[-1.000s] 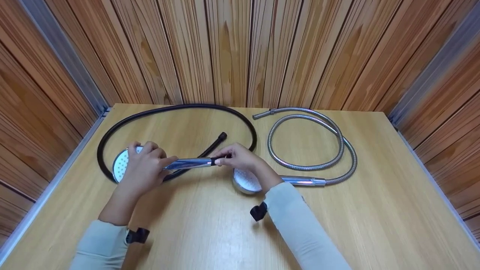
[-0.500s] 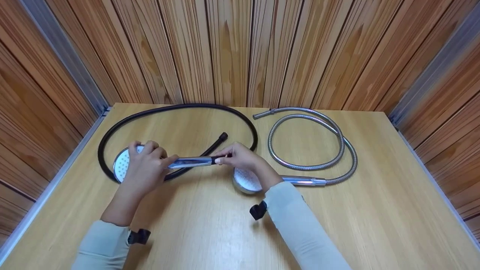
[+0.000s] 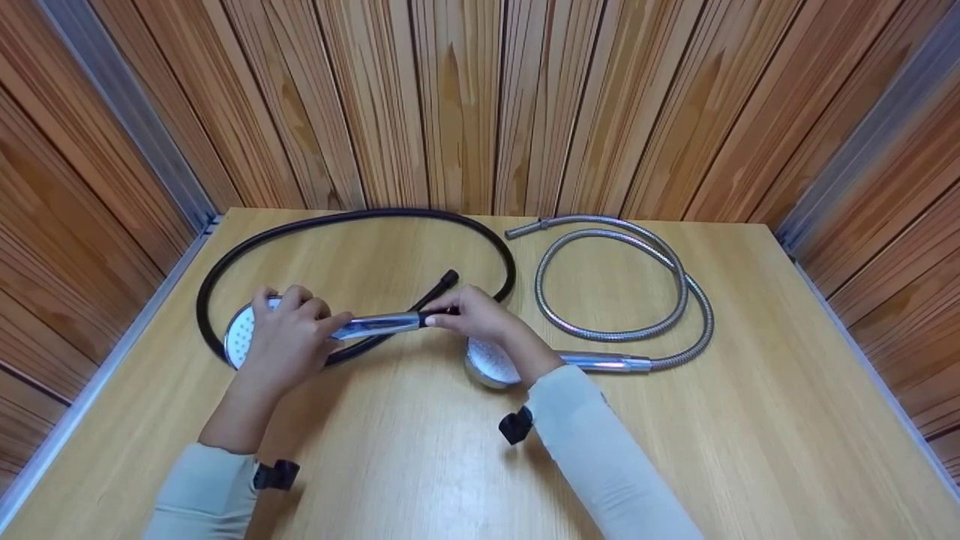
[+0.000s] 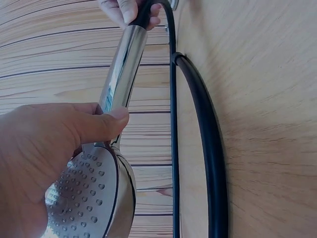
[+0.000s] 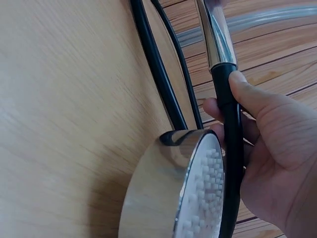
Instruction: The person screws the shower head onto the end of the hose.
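Note:
My left hand (image 3: 289,341) grips a chrome shower head (image 3: 239,336) where the round spray plate meets the handle, thumb along the handle in the left wrist view. The white nozzle face points up, partly covered by the fingers. At the handle's far end, my right hand (image 3: 476,319) pinches the black connector (image 5: 224,82) of a black shower hose (image 3: 358,215). In the right wrist view this connector sits right at the chrome handle's end. Shower head and connector are held above the table, in line with each other. The hose loops behind both hands, its free end (image 3: 449,278) lying near the middle.
A second chrome shower head (image 3: 491,365) lies on the wooden table (image 3: 405,465) beneath my right wrist. Its silver metal hose (image 3: 622,334) is coiled at the right. Wood-plank walls (image 3: 457,105) enclose the table at the back and sides.
The shower head and both hands have shifted very slightly left. The black hose's free end has moved a little toward me. Both grips stay the same.

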### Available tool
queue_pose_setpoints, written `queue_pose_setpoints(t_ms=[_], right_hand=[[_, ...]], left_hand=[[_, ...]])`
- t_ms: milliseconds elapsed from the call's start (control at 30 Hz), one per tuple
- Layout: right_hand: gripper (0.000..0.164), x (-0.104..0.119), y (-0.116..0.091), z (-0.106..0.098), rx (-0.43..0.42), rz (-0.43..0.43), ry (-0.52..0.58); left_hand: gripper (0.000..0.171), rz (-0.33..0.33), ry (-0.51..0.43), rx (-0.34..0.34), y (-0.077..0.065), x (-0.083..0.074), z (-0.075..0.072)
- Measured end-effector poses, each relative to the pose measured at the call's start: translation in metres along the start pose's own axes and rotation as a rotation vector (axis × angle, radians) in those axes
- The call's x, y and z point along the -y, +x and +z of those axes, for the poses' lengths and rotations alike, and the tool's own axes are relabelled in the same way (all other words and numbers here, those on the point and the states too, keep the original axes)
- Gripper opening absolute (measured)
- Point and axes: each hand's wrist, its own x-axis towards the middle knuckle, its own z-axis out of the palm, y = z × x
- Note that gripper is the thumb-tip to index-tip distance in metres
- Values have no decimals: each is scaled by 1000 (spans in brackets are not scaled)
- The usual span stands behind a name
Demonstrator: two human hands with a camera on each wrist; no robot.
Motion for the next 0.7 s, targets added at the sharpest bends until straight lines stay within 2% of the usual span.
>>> queue_pose_setpoints(t_ms=[267,500,700], right_hand=[[24,2,0,5,-24,-63,-137],[33,4,-2,7,-22,-34,-137],[33,5,-2,10,-34,-23,-133]], left_hand=[[39,-39,0,39,-3,-1,1],[37,-88,-48,78,-10,1,4],[33,-164,-145,132,-19,4,6]])
